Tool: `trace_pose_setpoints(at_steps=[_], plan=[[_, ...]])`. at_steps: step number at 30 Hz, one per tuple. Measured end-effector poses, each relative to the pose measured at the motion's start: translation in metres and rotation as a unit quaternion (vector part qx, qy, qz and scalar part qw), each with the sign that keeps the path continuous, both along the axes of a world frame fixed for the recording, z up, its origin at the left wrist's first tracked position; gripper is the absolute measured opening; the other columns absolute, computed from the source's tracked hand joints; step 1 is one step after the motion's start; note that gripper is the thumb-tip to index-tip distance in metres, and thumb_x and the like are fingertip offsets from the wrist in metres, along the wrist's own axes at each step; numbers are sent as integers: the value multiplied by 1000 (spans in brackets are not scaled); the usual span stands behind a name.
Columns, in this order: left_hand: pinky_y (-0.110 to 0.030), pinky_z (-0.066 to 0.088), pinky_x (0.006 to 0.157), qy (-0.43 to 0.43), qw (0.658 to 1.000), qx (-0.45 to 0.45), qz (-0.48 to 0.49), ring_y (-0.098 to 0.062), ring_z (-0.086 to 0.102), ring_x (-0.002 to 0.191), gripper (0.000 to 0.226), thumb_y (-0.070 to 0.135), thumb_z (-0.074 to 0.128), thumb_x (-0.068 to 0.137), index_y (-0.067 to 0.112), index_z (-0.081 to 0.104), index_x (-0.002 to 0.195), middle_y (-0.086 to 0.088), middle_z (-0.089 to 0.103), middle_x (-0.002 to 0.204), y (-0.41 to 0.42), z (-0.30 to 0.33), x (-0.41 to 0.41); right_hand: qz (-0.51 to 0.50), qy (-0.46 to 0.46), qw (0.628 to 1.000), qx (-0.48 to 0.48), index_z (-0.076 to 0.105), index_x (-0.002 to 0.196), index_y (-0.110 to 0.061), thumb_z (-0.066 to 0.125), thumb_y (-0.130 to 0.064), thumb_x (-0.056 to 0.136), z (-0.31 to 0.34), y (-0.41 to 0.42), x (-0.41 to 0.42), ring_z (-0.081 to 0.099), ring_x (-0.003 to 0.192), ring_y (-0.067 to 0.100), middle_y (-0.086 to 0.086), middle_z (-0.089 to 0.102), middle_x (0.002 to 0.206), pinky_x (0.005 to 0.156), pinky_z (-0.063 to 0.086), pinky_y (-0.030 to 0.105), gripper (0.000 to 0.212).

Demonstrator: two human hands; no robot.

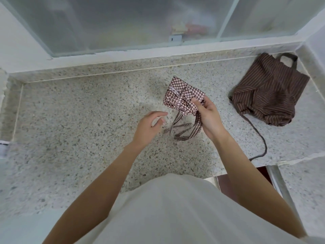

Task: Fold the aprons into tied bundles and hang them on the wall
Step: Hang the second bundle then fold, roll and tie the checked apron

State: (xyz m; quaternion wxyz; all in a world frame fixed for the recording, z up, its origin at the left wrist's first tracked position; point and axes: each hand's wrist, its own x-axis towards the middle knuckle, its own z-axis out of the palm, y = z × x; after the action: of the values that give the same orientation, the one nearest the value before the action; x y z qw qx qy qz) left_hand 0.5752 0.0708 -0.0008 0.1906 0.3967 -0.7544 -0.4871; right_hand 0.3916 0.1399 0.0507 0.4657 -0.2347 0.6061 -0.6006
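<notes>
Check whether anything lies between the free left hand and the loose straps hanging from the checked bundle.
Nothing visible does. The left hand hovers open over bare countertop, just left of the dangling straps. The right hand holds the checked bundle from the other side; the striped apron lies farther right.

A home kitchen, by the look of it: a speckled stone desk (88,120) under a frosted sliding window (123,20), with aprons (269,92) lying at far right.
</notes>
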Motion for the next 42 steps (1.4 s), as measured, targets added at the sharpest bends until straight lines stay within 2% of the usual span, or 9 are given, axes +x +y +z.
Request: trace_pose_setpoints(at_steps=[9,12,16,22,26,28,32,36,42], plan=[[-28,47,93,123,984,124,-30,-9,63,97,19,20,50,96,15,61,111,9,68,98,26,12,-27,-8,-15,1000,23,55,114,-6,54,-16,94,-3,0,6,63,101,26,12,65,112,95,49,42,23],[-41,50,82,79,989,121,-43,-26,63,80,21,24,45,98,31,64,95,14,64,72,28,9,-21,-51,22,998,27,56,110,-13,57,-20,93,-4,2,0,61,107,24,7,65,113,99,46,44,19],[-54,52,81,-21,992,121,-30,-37,63,84,24,31,47,97,40,66,86,10,70,91,20,-11,6,-66,106,992,19,53,97,-21,57,-26,93,-6,9,-12,59,101,21,2,63,104,99,44,48,8],[-23,41,53,-133,988,81,17,-20,55,59,24,31,49,96,36,64,78,2,68,79,-4,-17,34,17,107,994,13,50,112,-6,61,-26,91,-7,16,-22,57,102,14,3,61,110,93,45,27,31],[-19,33,50,-102,991,55,70,-14,43,52,23,33,50,95,33,64,77,9,60,66,-21,-4,33,-13,217,976,21,44,85,-19,55,-19,94,-11,13,-19,46,68,2,-7,49,77,63,38,19,14],[-22,33,54,-91,992,37,83,-14,43,54,22,37,52,93,29,67,79,2,58,63,-26,1,33,-26,165,986,3,51,96,-15,56,-20,94,-8,13,-17,56,80,6,-5,58,88,74,44,22,8],[-10,30,47,-136,988,12,78,-7,42,49,21,38,55,92,24,69,85,4,62,67,-31,-3,32,38,60,997,12,49,126,-2,63,-30,85,-5,10,-15,57,113,17,4,62,120,99,44,29,51],[-13,29,44,-114,985,13,132,-8,37,46,22,33,54,93,17,68,87,8,48,57,-36,0,25,181,142,973,15,57,102,-12,56,-12,91,-8,15,-21,60,92,10,1,62,98,78,49,22,11],[-16,29,49,-33,991,1,132,-7,39,50,17,36,55,92,29,63,79,3,57,66,-46,31,9,330,322,887,23,58,98,-13,59,-19,91,-18,19,-13,59,74,12,1,63,86,62,44,21,9]])
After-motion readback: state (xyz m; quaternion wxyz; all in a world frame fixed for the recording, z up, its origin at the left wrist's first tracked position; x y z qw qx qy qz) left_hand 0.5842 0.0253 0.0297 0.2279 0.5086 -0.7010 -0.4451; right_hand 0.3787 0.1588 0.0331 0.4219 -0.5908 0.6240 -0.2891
